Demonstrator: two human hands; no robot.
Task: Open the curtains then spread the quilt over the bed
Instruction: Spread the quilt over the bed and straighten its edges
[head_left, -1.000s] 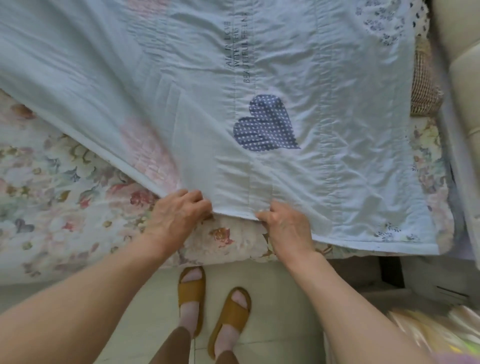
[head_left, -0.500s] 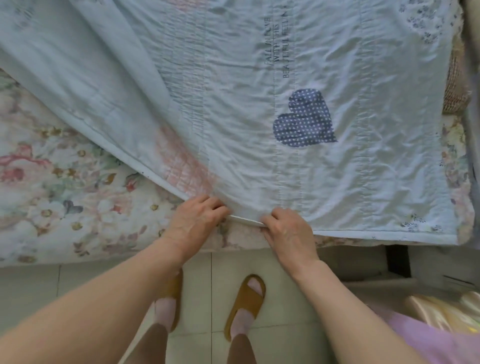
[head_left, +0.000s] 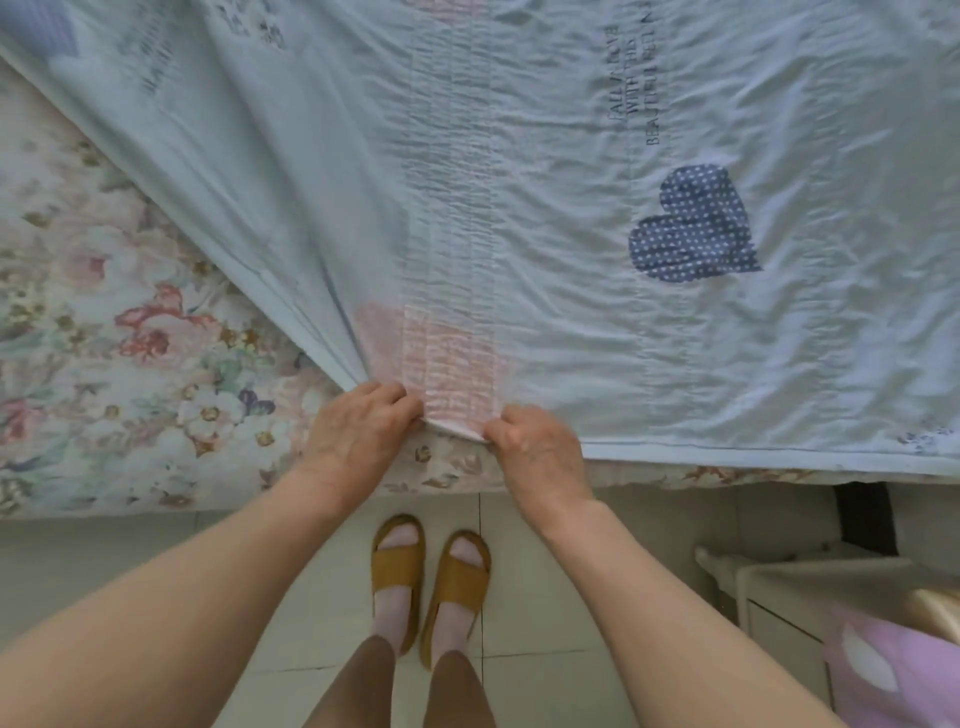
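Observation:
A pale blue quilt with a dotted navy heart patch and a pink patch lies across the bed, covering the right part. Its near hem runs along the bed's front edge. My left hand and my right hand both pinch that hem, close together, on either side of the pink patch. From my left hand the quilt's edge rises diagonally to the far left. The floral bedsheet shows uncovered on the left. No curtains are in view.
I stand on a pale tiled floor in tan slippers, close to the bed's front edge. A cream cabinet with a pink item on it stands at the lower right.
My hands have slid left along the hem to the pink patch while I stepped left. The heart patch now sits further right and more of the quilt lies flat.

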